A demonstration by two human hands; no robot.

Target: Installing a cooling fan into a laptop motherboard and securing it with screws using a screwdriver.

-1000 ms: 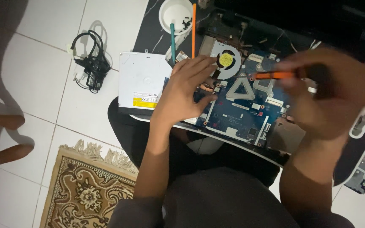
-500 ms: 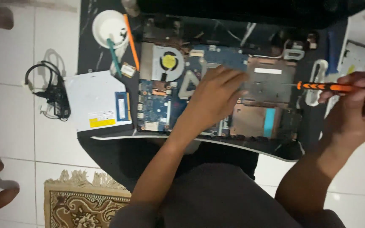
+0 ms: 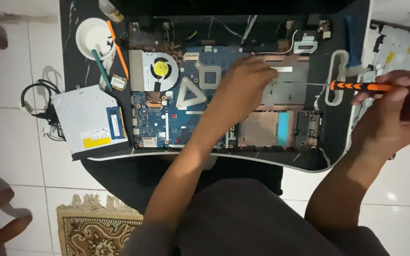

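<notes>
An opened laptop base lies on a low black table (image 3: 77, 61), its blue motherboard (image 3: 191, 123) and round cooling fan (image 3: 160, 71) exposed. My left hand (image 3: 243, 90) rests flat on the board's right part, fingers together, holding nothing I can see. My right hand (image 3: 399, 111) is off to the right of the laptop and grips an orange-and-black screwdriver (image 3: 357, 86) held level, its thin shaft pointing left above the bare metal bay (image 3: 293, 92).
A silver optical drive (image 3: 84, 121) with a blue memory stick (image 3: 116, 122) on it sits at the table's left edge. A white bowl (image 3: 93, 35), teal and orange pry tools lie behind. Black cable (image 3: 36, 102) on floor tiles, patterned rug (image 3: 100, 232) below, another panel (image 3: 395, 47) at right.
The view has swung left to right across the laptop. My right hand drew the screwdriver away to the right, off the board; my left hand slid rightward along the motherboard.
</notes>
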